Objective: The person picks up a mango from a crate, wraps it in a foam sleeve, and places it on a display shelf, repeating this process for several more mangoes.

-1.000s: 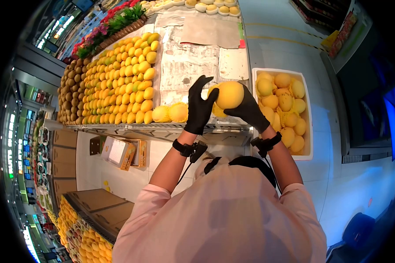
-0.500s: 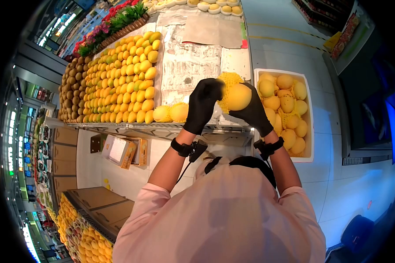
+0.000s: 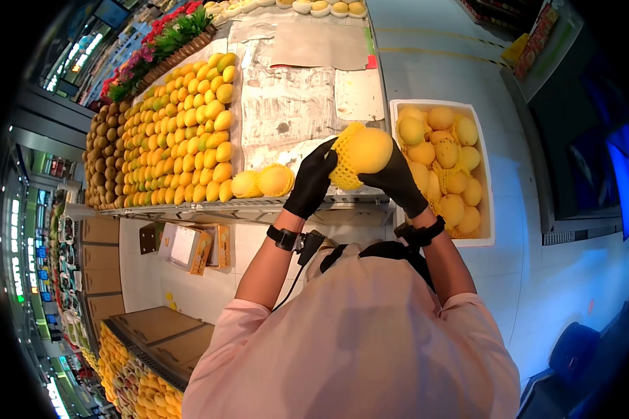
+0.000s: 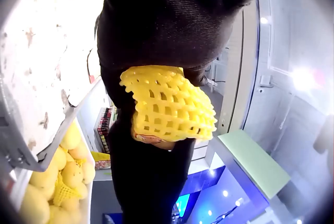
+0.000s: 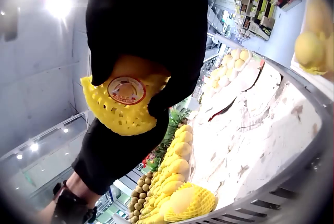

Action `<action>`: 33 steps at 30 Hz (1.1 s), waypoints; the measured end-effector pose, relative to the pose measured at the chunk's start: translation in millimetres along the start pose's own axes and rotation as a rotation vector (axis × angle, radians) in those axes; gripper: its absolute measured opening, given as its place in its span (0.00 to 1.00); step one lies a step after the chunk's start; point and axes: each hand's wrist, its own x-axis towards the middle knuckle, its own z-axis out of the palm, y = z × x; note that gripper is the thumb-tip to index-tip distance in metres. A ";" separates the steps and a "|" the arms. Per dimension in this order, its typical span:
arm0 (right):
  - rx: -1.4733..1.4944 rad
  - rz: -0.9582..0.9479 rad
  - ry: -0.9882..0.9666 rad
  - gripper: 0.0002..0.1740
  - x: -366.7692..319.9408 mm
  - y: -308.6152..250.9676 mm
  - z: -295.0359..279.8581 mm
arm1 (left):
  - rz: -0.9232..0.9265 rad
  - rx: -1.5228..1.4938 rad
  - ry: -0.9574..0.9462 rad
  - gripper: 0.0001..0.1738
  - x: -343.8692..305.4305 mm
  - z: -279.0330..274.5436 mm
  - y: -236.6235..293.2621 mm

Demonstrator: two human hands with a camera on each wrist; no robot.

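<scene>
At the centre of the head view, over the display surface's (image 3: 293, 112) front edge, the right hand (image 3: 397, 178) grasps the mango (image 3: 367, 149) while the left hand (image 3: 313, 179) pinches its half-on foam net (image 3: 342, 167). A hard tug might tear the net or pop the fruit from the right grip.

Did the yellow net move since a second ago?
Yes. In the head view the foam net peeked out under the mango, close to the shelf's front rail; now it sits higher, farther from the rail, wrapping the mango's left side.
</scene>
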 end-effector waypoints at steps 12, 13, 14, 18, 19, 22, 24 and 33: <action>0.011 0.009 -0.048 0.56 -3.3 -42.4 2.1 | 0.328 1.121 -0.146 0.34 -1.5 -5.9 -25.6; 0.068 0.038 -0.034 0.58 -5.1 -39.3 2.7 | 0.556 1.658 -0.127 0.36 -5.3 -9.5 -20.7; 0.082 0.073 -0.053 0.60 -5.4 -42.8 -1.0 | 0.513 1.484 -0.093 0.37 -5.7 -9.1 -21.8; 0.013 0.093 -0.132 0.63 -7.4 -48.3 -14.7 | 0.278 0.523 -0.007 0.34 -7.9 -5.1 -28.8; -0.040 0.061 -0.140 0.63 -8.4 -35.2 -11.3 | 0.230 0.173 -0.036 0.33 -5.6 -8.4 -32.9; -0.104 -0.036 -0.165 0.61 -6.1 -36.8 1.6 | 0.044 -0.551 -0.049 0.31 -5.3 -5.7 -31.7; -0.057 -0.051 -0.153 0.56 -5.8 -40.5 6.8 | -0.027 -0.818 -0.064 0.33 -5.6 -5.9 -32.9; 0.343 0.350 -0.098 0.25 -2.1 -30.6 -10.6 | 0.008 -0.612 0.001 0.34 -9.4 -6.0 -34.8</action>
